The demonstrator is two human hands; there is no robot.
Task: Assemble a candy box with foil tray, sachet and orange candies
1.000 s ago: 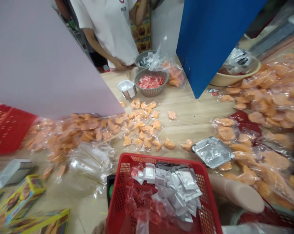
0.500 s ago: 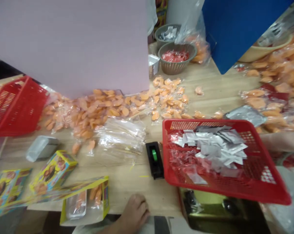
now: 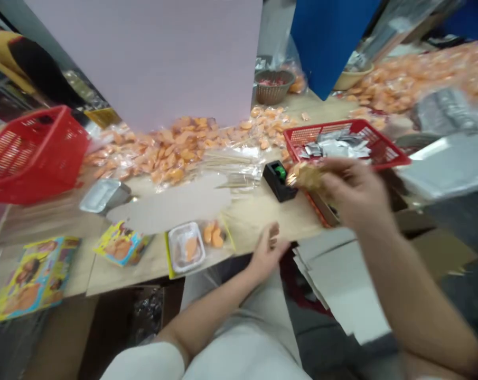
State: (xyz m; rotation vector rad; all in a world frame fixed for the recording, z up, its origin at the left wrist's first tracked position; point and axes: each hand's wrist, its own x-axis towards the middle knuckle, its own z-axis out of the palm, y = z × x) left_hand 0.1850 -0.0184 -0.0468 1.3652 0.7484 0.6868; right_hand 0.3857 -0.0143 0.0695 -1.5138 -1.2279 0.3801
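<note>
My right hand is pinched on a shiny gold foil packet, blurred by motion, in front of the red basket. My left hand rests at the table's front edge, fingers loosely curled and apart, with nothing in it. To its left lies an open carton with its flap folded back. Inside are a clear plastic tray with an orange piece in it and more orange pieces. A black tape dispenser with a green core stands just left of the gold packet.
A red basket holds silver sachets. Wrapped orange pieces and thin sticks cover the table's back. Printed boxes, a stack of trays and another red basket are left. White card lies lower right.
The view has swung right and back. My right hand has come into view with the gold packet. The carton's flap now lies back, showing the tray inside. My left hand's fingers have loosened.
</note>
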